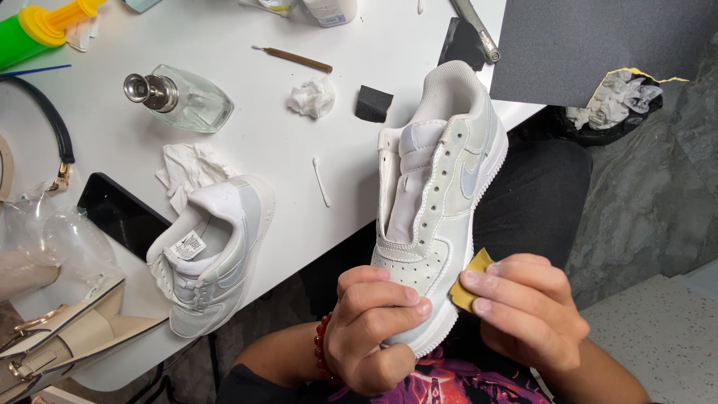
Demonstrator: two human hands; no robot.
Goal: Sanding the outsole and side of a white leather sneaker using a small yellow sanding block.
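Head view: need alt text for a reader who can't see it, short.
A left hand grips the toe of a white laceless sneaker while the right hand pinches a small yellow pad against it. A second sneaker lies on the white table beside a glass bottle.

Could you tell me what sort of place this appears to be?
Probably a shoe cleaning or repair workbench: the left hand grips a white sneaker, a second sneaker lies on the white table, beside a cotton swab.

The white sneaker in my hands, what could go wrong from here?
The left hand grips only the toe of the white sneaker, so the unsupported heel could twist loose. The yellow abrasive piece in the right hand might scuff it. The second sneaker overhangs the table edge and could fall.
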